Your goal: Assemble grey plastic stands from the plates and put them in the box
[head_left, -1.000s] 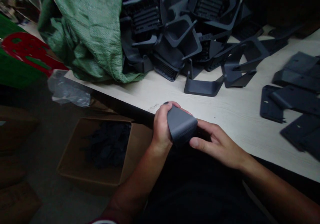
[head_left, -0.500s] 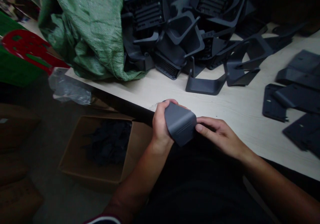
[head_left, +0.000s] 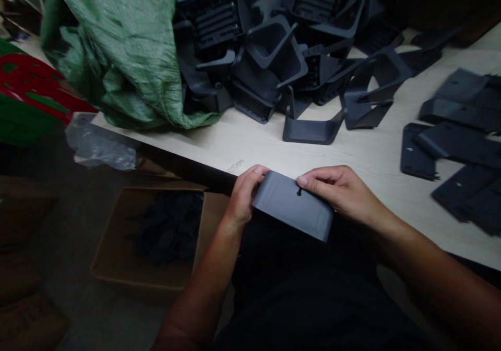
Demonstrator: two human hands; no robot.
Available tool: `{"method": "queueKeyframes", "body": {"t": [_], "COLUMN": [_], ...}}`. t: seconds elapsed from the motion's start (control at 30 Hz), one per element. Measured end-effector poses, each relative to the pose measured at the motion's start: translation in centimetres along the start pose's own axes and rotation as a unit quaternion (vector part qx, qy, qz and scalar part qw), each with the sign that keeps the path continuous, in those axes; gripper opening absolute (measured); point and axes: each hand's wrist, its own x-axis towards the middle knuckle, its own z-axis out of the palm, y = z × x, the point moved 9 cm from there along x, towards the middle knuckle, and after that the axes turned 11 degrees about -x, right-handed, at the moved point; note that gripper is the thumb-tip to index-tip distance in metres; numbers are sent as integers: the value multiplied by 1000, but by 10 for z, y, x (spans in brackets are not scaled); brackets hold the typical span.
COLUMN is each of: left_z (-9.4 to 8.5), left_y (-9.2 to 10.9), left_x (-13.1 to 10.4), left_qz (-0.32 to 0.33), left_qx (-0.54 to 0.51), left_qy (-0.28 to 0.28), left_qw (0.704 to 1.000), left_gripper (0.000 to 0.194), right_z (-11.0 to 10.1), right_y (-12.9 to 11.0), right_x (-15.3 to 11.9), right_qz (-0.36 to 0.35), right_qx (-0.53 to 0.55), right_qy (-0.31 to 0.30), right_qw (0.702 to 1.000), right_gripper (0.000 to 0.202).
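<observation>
A dark grey plastic part [head_left: 291,205] is held between both hands in front of the table's near edge, with a flat face bearing a small keyhole slot turned up. My left hand [head_left: 246,192] is closed on its left end. Closed on its upper right edge is my right hand [head_left: 336,189], the thumb beside the slot. Beyond them, a heap of similar dark parts [head_left: 270,64] lies on the pale table [head_left: 242,147]. One U-shaped part [head_left: 313,131] rests closest to my hands.
A green woven sack [head_left: 129,53] stands at the table's left end. Flat dark parts [head_left: 462,142] lie at the right. Below left is a cardboard box [head_left: 144,278] with dark pieces inside. A red plastic object [head_left: 43,87] and clear plastic bag [head_left: 102,145] are at the far left.
The grey part has been turned so its slotted flat face shows. My right hand has moved from its side edge to a grip on its upper edge. The view has shifted slightly.
</observation>
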Motion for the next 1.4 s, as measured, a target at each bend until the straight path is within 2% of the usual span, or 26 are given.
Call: {"method": "queueKeyframes", "body": {"t": [0.1,0.17,0.23,0.33,0.4,0.67,0.87,0.97,1.13,1.4], "left_z": [12,18,21,24,25,18,12,8,-7,-16], "left_y": [1,1,4,7,6,1,-1,4,16,16], "left_x": [-2,-1,1,5,6,9,11,13,15,16], "left_qz": [-36,-60,-58,-55,-58,-62,-59,-34,22,28], "left_qx": [16,15,23,44,52,33,26,1,-36,-54], "left_qy": [-57,-75,-84,-97,-101,-79,-69,-51,-1,19], "left_qw": [998,995,995,993,992,994,996,998,999,998], "left_gripper": [44,46,48,47,49,50,47,46,46,45], "right_z": [3,6,14,31,36,39,38,31,10,2], "right_y": [1,1,1,2,3,11,3,-4,-13,-14], "right_x": [4,3,0,-6,-7,-3,7,15,26,37], "right_qz": [20,31,41,44,42,46,26,24,-5,-21], "right_qx": [20,34,37,14,2,-16,-55,-49,-27,-16], "right_qy": [-8,-20,-60,-153,-179,-144,-151,-152,-78,-15], "right_qw": [1000,999,997,987,983,988,987,987,997,1000], "right_gripper": [37,37,38,44,45,44,45,50,44,37]}}
